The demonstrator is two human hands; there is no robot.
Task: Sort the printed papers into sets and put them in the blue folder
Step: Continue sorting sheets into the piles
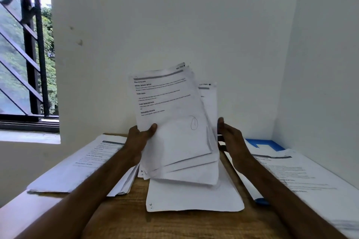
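While the grainy wooden desk [126,211] is sitting in a corner of plain white walls, a dark-barred window [29,54] is showing green leaves at the left. The left-hand grip [139,137] is pinching a loose stack of printed papers [174,122] above the desk's middle, thumb pressing the front sheet and fingers going behind. The stack is standing nearly upright, long axis running up and down, header uppermost and leaning left, print facing the camera, and thin sheets are fanning out at the lower edge. The right-hand grip [231,137] is hovering open at the stack's right edge, thumb raised; contact is unclear. A left pile [77,161], a blank sheet [194,196] and a right pile [301,176] are lying flat, the last covering the blue folder [270,144].
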